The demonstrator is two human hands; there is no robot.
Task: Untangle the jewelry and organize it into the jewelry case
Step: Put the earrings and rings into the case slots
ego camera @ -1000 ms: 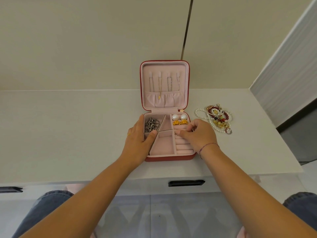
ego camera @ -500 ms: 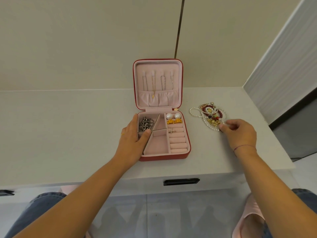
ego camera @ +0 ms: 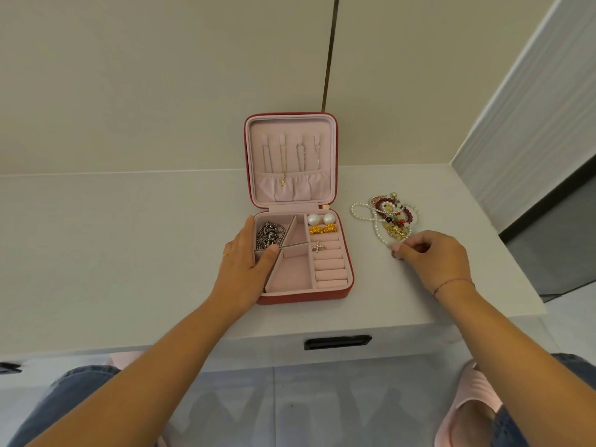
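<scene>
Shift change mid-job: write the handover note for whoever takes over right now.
Left hand: flat on the left edge of the jewelry case.
Right hand: fingers pinch a small ring at the near end of the tangled pile, right of the case.
Done: silver chain, pearl earrings, gold pieces and cross ring in its compartments; necklaces hung in the lid.
Left: untangle and store the pile.
</scene>
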